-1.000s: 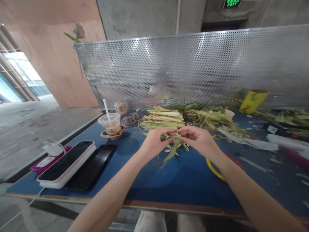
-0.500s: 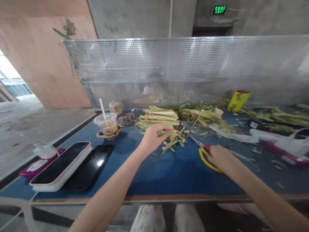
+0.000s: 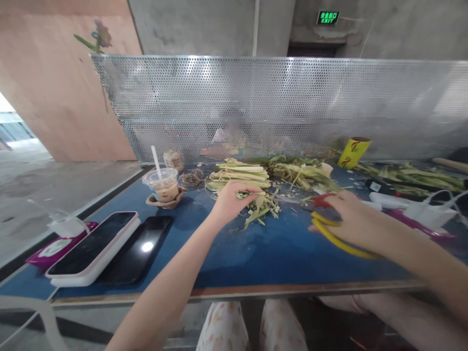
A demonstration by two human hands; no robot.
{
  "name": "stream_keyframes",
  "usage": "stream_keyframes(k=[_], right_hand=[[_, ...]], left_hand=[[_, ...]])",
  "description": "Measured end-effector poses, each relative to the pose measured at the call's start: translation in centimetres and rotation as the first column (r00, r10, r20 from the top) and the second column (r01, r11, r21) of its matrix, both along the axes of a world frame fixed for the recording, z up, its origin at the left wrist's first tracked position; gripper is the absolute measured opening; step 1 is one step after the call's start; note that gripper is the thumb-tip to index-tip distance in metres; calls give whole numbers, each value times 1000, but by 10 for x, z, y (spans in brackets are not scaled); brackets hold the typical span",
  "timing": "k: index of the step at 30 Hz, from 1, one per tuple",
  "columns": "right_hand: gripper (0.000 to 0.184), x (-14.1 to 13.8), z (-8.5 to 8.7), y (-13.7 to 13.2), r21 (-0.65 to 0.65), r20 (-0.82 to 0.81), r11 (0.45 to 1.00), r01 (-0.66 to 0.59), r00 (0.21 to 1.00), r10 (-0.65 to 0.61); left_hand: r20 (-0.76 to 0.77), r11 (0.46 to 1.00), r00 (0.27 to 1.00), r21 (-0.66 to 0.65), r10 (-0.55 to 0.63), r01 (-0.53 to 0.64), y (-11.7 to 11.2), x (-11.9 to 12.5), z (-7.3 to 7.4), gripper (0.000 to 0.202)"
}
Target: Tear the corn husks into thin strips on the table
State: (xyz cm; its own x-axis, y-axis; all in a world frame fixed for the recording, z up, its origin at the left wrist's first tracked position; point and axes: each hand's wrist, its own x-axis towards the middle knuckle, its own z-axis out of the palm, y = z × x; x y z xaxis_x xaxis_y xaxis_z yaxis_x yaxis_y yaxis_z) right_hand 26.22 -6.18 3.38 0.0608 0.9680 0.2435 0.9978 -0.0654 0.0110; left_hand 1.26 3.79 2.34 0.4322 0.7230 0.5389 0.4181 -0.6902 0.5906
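Concrete wall (image 3: 197, 29), lit exit sign (image 3: 328, 18) — perforated metal panel (image 3: 175, 97), grey floor (image 3: 73, 183).

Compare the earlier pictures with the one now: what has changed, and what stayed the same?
The right hand let go of the leafy strips, moved rightward and took hold of the red-and-yellow scissors. The left hand still pinches the strips; the drink cup stays put.
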Motion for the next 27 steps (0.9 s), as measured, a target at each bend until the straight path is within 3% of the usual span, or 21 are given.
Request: stream_keyframes(k=[4,15,22,27], right_hand=[[67,-24,16,-11,-98,40,995,25,999,-21],[62,-40,27,-5,-119,51,991,55,997,-49],[62,-46,27,-3,-89,103,996,31,994,-22],[55,-46,29,-2,-92,111,996,3,994,7]], left_hand=[[9,1000,1000,7,6,-6,-2,0,1,15],[-93,999,995,47,22,-17,-12,3,3,14],[-58,995,995,54,-81,84,-12,4,2,15],[-57,996,997,68,-53,57,-13,2,6,14]])
